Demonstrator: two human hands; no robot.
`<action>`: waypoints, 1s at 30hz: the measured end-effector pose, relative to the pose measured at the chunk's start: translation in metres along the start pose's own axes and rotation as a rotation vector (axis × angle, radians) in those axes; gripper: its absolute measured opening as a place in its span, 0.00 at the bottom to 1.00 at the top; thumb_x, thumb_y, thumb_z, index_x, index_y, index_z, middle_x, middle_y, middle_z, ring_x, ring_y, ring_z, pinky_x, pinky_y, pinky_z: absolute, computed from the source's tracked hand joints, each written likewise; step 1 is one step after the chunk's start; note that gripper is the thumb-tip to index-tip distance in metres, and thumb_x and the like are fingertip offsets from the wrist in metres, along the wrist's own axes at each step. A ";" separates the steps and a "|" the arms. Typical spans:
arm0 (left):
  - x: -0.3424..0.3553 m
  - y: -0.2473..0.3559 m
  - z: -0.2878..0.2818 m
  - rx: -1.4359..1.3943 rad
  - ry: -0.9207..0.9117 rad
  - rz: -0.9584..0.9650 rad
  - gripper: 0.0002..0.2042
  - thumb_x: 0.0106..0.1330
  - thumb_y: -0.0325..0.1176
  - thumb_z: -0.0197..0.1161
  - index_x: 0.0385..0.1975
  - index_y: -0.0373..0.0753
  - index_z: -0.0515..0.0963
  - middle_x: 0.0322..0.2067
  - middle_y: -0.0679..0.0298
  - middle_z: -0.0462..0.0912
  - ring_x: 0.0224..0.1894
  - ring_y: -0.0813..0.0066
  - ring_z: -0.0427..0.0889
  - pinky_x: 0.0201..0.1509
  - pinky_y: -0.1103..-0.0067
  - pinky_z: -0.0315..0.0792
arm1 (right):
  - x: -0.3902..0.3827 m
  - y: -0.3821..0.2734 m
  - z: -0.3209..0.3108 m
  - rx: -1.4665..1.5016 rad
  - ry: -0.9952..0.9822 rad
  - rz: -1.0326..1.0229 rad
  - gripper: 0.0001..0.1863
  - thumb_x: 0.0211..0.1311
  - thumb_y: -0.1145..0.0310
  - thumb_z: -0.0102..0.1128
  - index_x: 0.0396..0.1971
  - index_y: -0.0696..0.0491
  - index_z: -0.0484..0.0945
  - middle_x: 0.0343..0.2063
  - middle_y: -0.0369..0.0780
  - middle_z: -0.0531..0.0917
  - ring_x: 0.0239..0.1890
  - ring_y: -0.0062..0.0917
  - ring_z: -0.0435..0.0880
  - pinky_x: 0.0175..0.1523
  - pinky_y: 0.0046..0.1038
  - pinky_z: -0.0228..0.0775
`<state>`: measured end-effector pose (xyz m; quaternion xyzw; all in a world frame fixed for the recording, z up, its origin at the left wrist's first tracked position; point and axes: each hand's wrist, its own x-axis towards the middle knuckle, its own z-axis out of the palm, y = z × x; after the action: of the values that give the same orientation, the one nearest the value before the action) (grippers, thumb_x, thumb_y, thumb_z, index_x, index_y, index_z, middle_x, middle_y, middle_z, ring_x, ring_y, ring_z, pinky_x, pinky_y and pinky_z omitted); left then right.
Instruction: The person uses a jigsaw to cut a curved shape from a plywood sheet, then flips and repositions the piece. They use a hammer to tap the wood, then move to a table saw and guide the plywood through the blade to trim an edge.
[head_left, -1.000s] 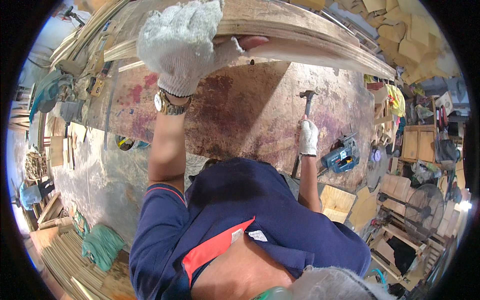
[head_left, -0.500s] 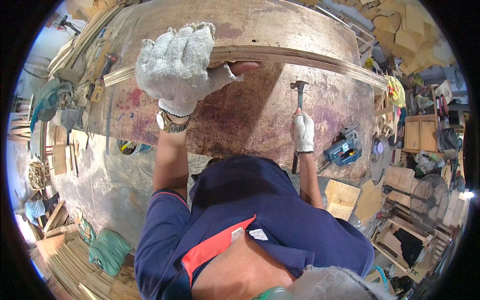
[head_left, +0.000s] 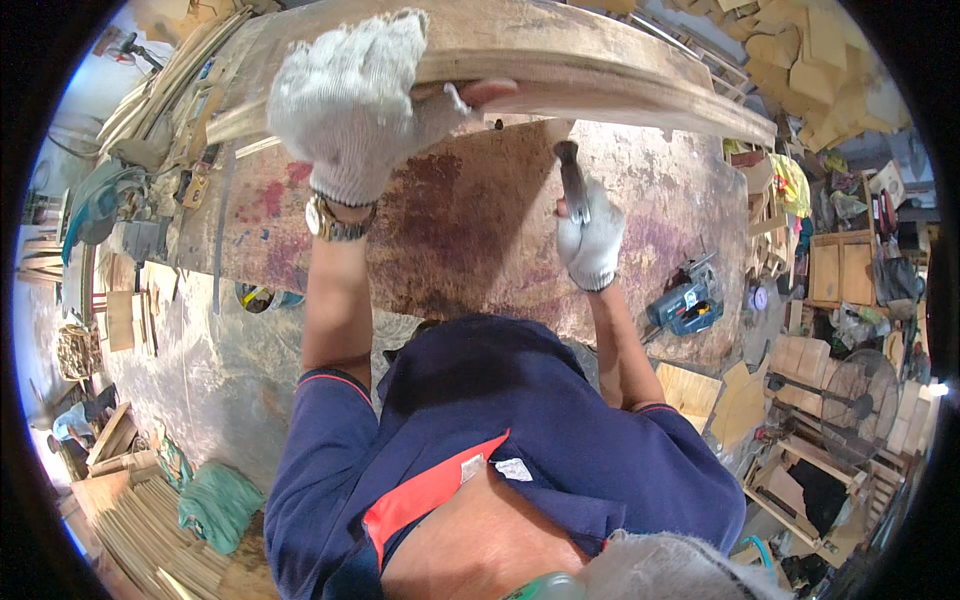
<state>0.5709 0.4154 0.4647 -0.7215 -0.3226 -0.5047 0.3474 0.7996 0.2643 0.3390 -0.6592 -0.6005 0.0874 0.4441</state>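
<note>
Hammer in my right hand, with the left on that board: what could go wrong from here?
The left hand's thumb pokes bare from its glove, so a stray swing of the hammer might hit it.
The board is gripped toward its left end, so its long right side could twist or swing.
The jigsaw lies near the right forearm, which might bump it.

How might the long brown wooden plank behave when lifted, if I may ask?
The plank likely feels right-heavy, since most of it extends rightward from the white-gloved left hand. Its wood probably makes it fairly stiff.
</note>
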 end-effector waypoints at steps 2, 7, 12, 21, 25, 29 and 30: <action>0.014 -0.008 0.013 -0.019 -0.010 -0.001 0.31 0.50 0.73 0.66 0.35 0.50 0.86 0.30 0.65 0.87 0.37 0.61 0.87 0.44 0.63 0.77 | 0.028 -0.006 0.001 -0.052 0.090 -0.108 0.15 0.64 0.67 0.59 0.48 0.57 0.79 0.26 0.49 0.83 0.28 0.45 0.86 0.35 0.41 0.76; 0.056 -0.024 0.046 -0.073 -0.032 0.018 0.28 0.52 0.70 0.66 0.32 0.48 0.84 0.28 0.62 0.85 0.35 0.58 0.85 0.40 0.63 0.76 | 0.081 -0.003 0.013 0.007 0.247 -0.155 0.15 0.61 0.68 0.61 0.47 0.57 0.80 0.28 0.51 0.84 0.30 0.45 0.86 0.38 0.40 0.77; 0.090 -0.035 0.073 -0.104 -0.061 0.018 0.26 0.53 0.67 0.66 0.30 0.46 0.83 0.27 0.60 0.83 0.32 0.56 0.84 0.37 0.63 0.74 | 0.138 0.014 0.040 -0.120 0.483 -0.426 0.12 0.63 0.63 0.63 0.32 0.58 0.79 0.20 0.51 0.81 0.21 0.49 0.81 0.28 0.40 0.71; 0.104 -0.050 0.110 -0.122 -0.119 0.018 0.22 0.54 0.61 0.67 0.21 0.46 0.77 0.19 0.56 0.77 0.25 0.53 0.80 0.29 0.62 0.71 | 0.163 0.031 0.053 0.096 0.440 -0.581 0.07 0.62 0.70 0.59 0.35 0.57 0.77 0.20 0.50 0.79 0.22 0.49 0.81 0.28 0.41 0.71; 0.103 -0.055 0.122 -0.176 0.004 0.019 0.19 0.55 0.56 0.68 0.23 0.46 0.78 0.21 0.57 0.79 0.26 0.53 0.81 0.30 0.61 0.72 | 0.183 0.030 0.062 -0.040 0.241 -0.389 0.11 0.68 0.63 0.56 0.34 0.56 0.77 0.19 0.48 0.80 0.21 0.45 0.82 0.28 0.41 0.72; 0.106 -0.053 0.117 -0.146 -0.081 0.044 0.17 0.55 0.53 0.68 0.28 0.45 0.82 0.24 0.57 0.83 0.28 0.53 0.83 0.32 0.61 0.74 | 0.166 0.026 0.062 0.097 0.326 -0.461 0.10 0.71 0.65 0.53 0.37 0.56 0.78 0.20 0.46 0.81 0.21 0.44 0.82 0.27 0.39 0.72; 0.108 -0.053 0.115 -0.167 -0.024 0.058 0.17 0.55 0.53 0.68 0.29 0.45 0.83 0.25 0.57 0.83 0.29 0.54 0.83 0.32 0.61 0.74 | 0.170 0.024 0.060 0.168 0.383 -0.532 0.10 0.71 0.66 0.52 0.38 0.56 0.78 0.20 0.46 0.82 0.21 0.44 0.83 0.28 0.39 0.72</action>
<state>0.6165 0.5519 0.5482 -0.7630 -0.2627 -0.5109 0.2965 0.8230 0.4434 0.3581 -0.4447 -0.6479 -0.1078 0.6089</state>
